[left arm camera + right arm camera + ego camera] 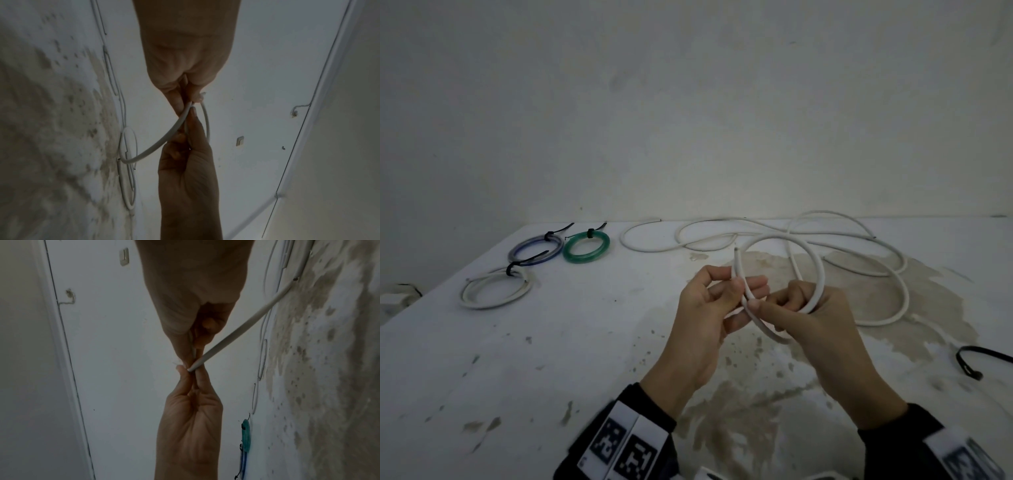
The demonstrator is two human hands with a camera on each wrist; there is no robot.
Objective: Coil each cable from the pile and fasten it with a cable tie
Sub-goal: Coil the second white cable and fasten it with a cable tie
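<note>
A: Nearest you are your black wrist bands with white square-code tags (625, 448); the patterns are sharp on the left one and blurred on the right, and neither carries words I can read.

B: And my hands?

A: Your left hand (709, 308) pinches the thin white round cable (784, 241) near its cut end, which sticks up past your fingers (755, 284). Your right hand (811, 318) has its fingers curled round the same cable where the strands of a raised loop cross. How many turns you hold is hidden by your fingers.

B: Where is the rest of it?

A: It trails behind your hands across the stained white table (551, 359), among other loose white cable (654, 248) along the wall.

B: What else is around?

A: Far left lie three tied coils: a white one (494, 291), a clear-and-blue one (536, 250) and a green one (586, 247), each with a black tie. A loose black cable tie (969, 363) lies at the right, cut off by the edge. A pale object at the far left edge (393, 301) is too dim to identify.
</note>
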